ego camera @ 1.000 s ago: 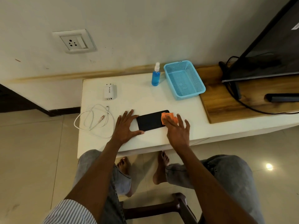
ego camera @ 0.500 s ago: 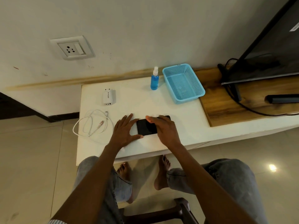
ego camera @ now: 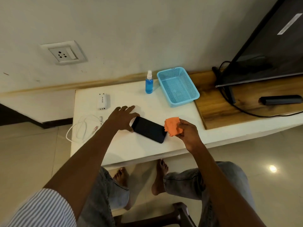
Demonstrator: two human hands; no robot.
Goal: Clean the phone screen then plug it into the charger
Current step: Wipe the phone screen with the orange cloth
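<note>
A black phone (ego camera: pixel 148 129) lies screen up on the white table (ego camera: pixel 164 110), turned at a slant. My left hand (ego camera: pixel 123 117) rests flat on the table with fingers spread, its thumb and palm edge touching the phone's left end. Just off the phone's right end, my right hand (ego camera: pixel 186 132) pinches a crumpled orange cloth (ego camera: pixel 172 126), lifted clear of the screen. A white charger adapter (ego camera: pixel 103 101) lies at the back left. The coiled white cable (ego camera: pixel 84 127) sits near the table's left edge.
A blue spray bottle (ego camera: pixel 149 83) and a light blue mesh basket (ego camera: pixel 177 86) stand at the back. A wall socket (ego camera: pixel 64 53) is above left. To the right are a wooden board (ego camera: pixel 229 102), a TV (ego camera: pixel 268 41), a black cord and a remote (ego camera: pixel 280 99).
My right hand wiped leftward over the screen, then came off to the right with the cloth. The phone has turned to a slant. My left hand shifted up along its left end.
</note>
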